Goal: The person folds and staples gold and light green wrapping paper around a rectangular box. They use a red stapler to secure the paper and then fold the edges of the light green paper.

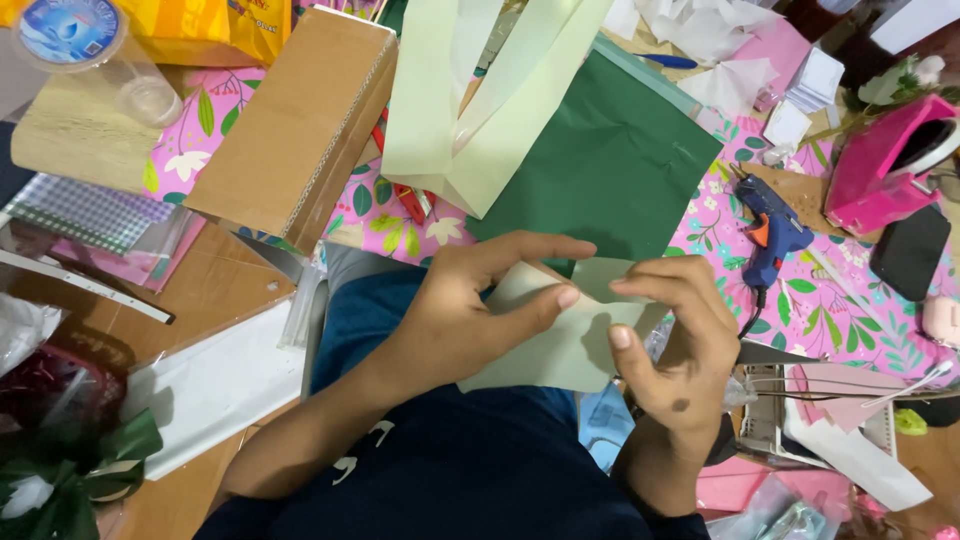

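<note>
1. Pale green paper sheet point(560, 345), folded, ctr of frame, above lap; both hands on it.
2. Left hand point(470, 310): grip pinched on sheet's left part, thumb on top.
3. Right hand point(680, 340): grip pinched on sheet's right edge w/ thumb & forefinger.
4. Dark green paper sheet point(610, 170), flat on counter, just above hands.
5. Pale green paper bag point(470, 110) w/ handles, upper ctr, overlapping dark sheet.
6. Brown cardboard box point(300, 120), upper left.
7. Blue glue gun point(770, 225), right of dark sheet.
8. Pink tape dispenser point(880, 160), upper right.
</note>
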